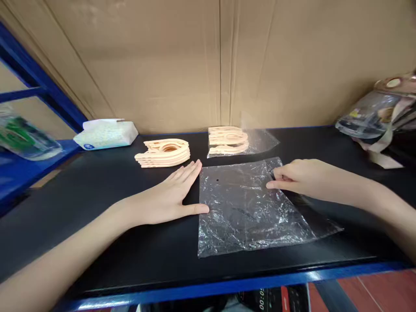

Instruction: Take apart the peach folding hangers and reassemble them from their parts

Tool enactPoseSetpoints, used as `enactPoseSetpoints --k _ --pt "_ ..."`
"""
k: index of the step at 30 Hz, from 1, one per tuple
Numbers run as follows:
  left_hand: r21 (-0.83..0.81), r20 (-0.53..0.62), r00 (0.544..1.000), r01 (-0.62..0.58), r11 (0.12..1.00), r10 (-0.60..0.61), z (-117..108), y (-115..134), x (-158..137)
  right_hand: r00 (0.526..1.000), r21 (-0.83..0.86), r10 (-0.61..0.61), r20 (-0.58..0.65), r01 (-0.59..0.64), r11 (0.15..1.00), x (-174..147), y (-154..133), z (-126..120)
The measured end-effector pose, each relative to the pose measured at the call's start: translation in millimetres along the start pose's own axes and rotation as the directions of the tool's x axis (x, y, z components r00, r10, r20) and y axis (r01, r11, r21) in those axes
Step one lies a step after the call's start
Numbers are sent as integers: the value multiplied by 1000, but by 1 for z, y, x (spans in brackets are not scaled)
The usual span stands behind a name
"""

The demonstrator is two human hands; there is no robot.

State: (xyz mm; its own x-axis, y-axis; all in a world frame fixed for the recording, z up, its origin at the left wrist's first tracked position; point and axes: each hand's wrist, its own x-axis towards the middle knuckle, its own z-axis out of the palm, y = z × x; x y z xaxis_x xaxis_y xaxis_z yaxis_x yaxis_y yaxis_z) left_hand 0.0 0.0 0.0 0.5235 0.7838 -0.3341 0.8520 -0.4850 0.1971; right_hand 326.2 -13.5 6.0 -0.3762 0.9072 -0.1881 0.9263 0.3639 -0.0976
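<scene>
A clear plastic bag (243,212) lies flat on the black tabletop in front of me. My left hand (177,190) rests at its left edge, fingers stretched out and the thumb on the film. With thumb and bent fingers, my right hand (289,175) pinches the bag's right side near the far corner. Just beyond my left fingertips sits a stack of several cream folding hangers (165,154). Farther back, more cream hangers (227,141) lie inside another clear bag (260,141).
A tissue pack (107,133) stands at the back left beside a blue metal frame (42,89). On the right are a transparent bag (370,112) and a pale ribbon (380,151). Cardboard (156,65) walls the back. A blue edge (201,287) borders the table's front.
</scene>
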Motion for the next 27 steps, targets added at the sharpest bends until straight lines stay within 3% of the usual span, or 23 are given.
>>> enactPoseSetpoints --k 9,14,17,21,24,27 --pt "-13 3 996 -93 996 93 0 -1 -3 998 31 -62 -27 63 998 -1 -2 1" --pt "38 16 992 -122 992 122 2 -4 -1 986 265 -157 -53 165 950 4 -8 0" --pt "52 21 990 -142 988 141 2 -5 -1 944 338 -317 -89 329 882 7 -14 1" --pt "40 12 987 -158 987 157 1 -3 -2 859 240 -472 -201 510 826 12 -24 8" --pt "39 1 986 -167 985 167 -1 -1 -2 811 182 -537 -232 579 795 14 -29 15" --pt "30 4 986 -169 985 169 -2 0 -1 807 158 -556 -200 587 794 15 -30 22"
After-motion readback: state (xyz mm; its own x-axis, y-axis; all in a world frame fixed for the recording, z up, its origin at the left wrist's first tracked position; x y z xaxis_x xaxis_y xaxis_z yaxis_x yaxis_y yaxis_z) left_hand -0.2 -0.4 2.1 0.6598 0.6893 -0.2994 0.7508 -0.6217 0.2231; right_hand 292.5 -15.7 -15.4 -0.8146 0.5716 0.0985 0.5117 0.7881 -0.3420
